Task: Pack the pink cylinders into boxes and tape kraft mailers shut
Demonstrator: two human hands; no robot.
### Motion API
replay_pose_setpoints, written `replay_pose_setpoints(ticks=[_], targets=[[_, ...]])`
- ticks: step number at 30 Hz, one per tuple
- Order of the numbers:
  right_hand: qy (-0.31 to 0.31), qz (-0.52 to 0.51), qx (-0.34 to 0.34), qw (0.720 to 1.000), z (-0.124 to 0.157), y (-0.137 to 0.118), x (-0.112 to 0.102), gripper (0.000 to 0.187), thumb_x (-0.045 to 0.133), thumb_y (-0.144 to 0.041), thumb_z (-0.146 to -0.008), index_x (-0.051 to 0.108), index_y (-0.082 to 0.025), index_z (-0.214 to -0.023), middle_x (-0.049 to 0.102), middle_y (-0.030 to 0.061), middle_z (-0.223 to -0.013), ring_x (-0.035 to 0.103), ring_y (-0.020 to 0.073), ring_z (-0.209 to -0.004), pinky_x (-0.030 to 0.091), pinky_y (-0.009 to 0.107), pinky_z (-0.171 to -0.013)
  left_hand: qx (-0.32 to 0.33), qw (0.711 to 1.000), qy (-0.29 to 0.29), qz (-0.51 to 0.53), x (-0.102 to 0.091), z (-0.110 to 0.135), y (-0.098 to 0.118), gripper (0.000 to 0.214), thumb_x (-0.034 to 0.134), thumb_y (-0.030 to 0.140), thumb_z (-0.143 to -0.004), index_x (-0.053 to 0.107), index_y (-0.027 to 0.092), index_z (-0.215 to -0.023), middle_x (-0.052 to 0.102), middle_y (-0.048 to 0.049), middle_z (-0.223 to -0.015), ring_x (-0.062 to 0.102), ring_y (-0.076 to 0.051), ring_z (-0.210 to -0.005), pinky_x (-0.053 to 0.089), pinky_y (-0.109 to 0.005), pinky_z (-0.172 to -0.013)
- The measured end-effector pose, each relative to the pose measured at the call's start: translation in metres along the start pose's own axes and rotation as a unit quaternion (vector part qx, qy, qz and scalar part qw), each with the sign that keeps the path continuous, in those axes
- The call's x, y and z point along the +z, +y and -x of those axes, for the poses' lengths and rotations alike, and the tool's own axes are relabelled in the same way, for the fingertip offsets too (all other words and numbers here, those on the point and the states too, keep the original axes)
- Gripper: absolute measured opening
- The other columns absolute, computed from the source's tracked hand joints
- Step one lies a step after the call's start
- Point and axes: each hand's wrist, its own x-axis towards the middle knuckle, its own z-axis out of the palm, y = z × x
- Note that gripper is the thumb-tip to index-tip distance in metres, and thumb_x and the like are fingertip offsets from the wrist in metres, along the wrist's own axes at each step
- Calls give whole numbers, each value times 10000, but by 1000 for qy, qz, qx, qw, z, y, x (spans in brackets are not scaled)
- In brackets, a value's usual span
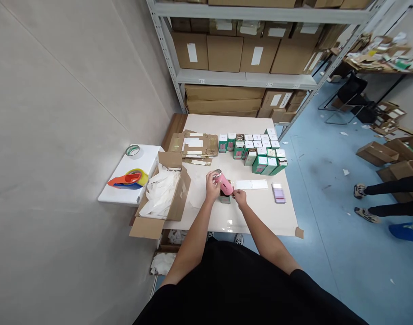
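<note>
The tumbler looks smooth and metal-ended, the carton matt cardboard, the tabletop glossy.

Packing stockroom, with metal shelving of cardboard boxes.

Pale surface, flattened cardboard piled far left, green-and-white boxes clustered far right, a white strip in front of them, a small blurred purple stack near the right edge, a small box near the middle.
</note>
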Motion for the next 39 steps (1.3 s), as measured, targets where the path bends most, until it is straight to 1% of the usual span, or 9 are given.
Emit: replay_pose_setpoints(ticks=[6, 15, 20, 23, 27, 30, 34, 36, 39], targets=[[-31, -25, 12, 999, 3, 3, -2, 260, 703, -442, -691, 580, -212, -686, 658, 10, -660, 671, 183, -691, 568, 282, -612, -23, 995, -54, -83, -3, 9, -23, 348, 580, 126, -839, 621, 236, -1167, 443, -119, -1444, 494, -234, -1367, 514, -388, -1070], [-55, -44, 40, 997, 2, 1, -12, 238, 699, -384, -701, 541, -206, -713, 644, -3, -663, 668, 160, -663, 521, 247, -589, 29, 965, -169, -200, 15, 33, -47, 218, 612, 154, -883, 719, 226, -1060, 509, -104, -1408, 558, -257, -1305, 477, -423, -1124], [-63, -36, 41, 996, 1, 3, -18, 203, 692, -360, -715, 560, -206, -712, 647, -6, -672, 649, 147, -659, 511, 230, -579, 28, 930, -242, -276, 17, 58, -68, 162, 711, 288, -863, 775, 250, -1007, 515, -90, -1506, 271, -365, -1547, 343, -572, -1226], [-67, -33, 39, 996, 0, 4, -21, 207, 692, -371, -725, 564, -209, -706, 656, 0, -679, 650, 153, -661, 513, 239, -584, 14, 944, -208, -254, 13, 64, -79, 290, 725, 383, -865, 764, 262, -1125, 405, -80, -1629, 234, -362, -1572, 341, -570, -1231], [-72, -29, 34, 996, 1, 4, -22, 190, 690, -382, -730, 612, -211, -759, 673, -1, -708, 665, 170, -699, 513, 251, -604, -135, 965, -70, -213, 0, 52, -96, 376, 600, 379, -946, 677, 259, -1294, 587, -122, -1462, 568, -294, -1349, 474, -494, -1124], [-96, 6, -16, 995, 4, 3, -21, 225, 668, -387, -766, 700, -223, -916, 710, -3, -802, 685, 189, -795, 550, 294, -705, -236, 941, -145, -193, -5, 35, -108, 447, 683, 395, -883, 663, 205, -1287, 676, -134, -1338, 698, -267, -1113, 538, -440, -1021], [-119, 128, -96, 980, 11, 3, -20, 209, 710, -267, -751, 768, -268, -952, 747, 11, -1042, 694, 210, -922, 550, 370, -906, -235, 933, -228, -148, 3, 22, -118, 552, 729, 382, -831, 620, 203, -1341, 655, -120, -1390, 719, -220, -1032, 560, -376, -962], [-125, 180, -105, 970, 14, 2, -22, 263, 716, -198, -745, 785, -294, -980, 754, 7, -1083, 697, 223, -923, 541, 394, -938, -225, 937, -231, -135, 8, 22, -119, 574, 714, 361, -831, 593, 203, -1369, 652, -112, -1389, 711, -217, -1051, 561, -376, -959], [-142, 209, -105, 962, 17, -1, -25, 306, 723, -182, -763, 791, -314, -1031, 768, 4, -1085, 704, 256, -961, 543, 417, -948, -194, 954, -173, -149, 10, 26, -114, 631, 724, 310, -801, 563, 217, -1403, 604, -120, -1444, 646, -257, -1203, 548, -399, -983]])
